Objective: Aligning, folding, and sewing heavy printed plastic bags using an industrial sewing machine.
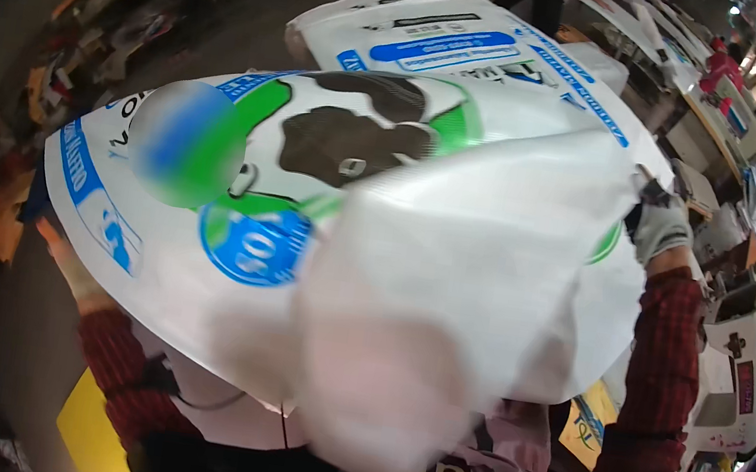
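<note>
A large white woven sack, printed with a black-and-white cow, green patches and blue bands, spreads across the middle in front of me. Its near part is folded up and blurred. My right hand, in a pale glove with dark fingertips, grips the sack's right edge. At the opposite edge is my left hand, raised against the sack's left side. Most of its fingers are hidden behind the sack, which hangs taut between both hands.
More printed white sacks lie in a pile just beyond. A white sewing machine stands at the right. Something flat and yellow is at the lower left. Another person in red is at the far right, among tables.
</note>
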The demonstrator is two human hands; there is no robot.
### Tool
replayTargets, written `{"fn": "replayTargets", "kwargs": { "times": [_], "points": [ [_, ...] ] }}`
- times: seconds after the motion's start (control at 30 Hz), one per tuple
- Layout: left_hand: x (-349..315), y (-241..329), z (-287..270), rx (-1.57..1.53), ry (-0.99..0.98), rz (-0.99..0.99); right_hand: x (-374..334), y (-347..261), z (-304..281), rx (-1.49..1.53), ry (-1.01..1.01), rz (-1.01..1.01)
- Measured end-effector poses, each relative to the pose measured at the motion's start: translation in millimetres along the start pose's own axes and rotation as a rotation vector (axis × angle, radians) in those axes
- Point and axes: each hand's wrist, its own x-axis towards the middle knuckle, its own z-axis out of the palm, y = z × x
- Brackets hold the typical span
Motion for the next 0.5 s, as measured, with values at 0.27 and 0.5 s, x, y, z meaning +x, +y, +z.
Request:
{"fn": "replayTargets", "kwargs": {
  "times": [0.27, 0.5],
  "points": [
    [-93, -59, -165, 0.976, 0.053, -0.094, -29, -183, 6, 0.142, -0.351, -0.377],
    [-76, -108, -330, 1.945, -0.058, -0.685, -142, -261, 164, 1.185, -0.827, 0.274]
  ]
}}
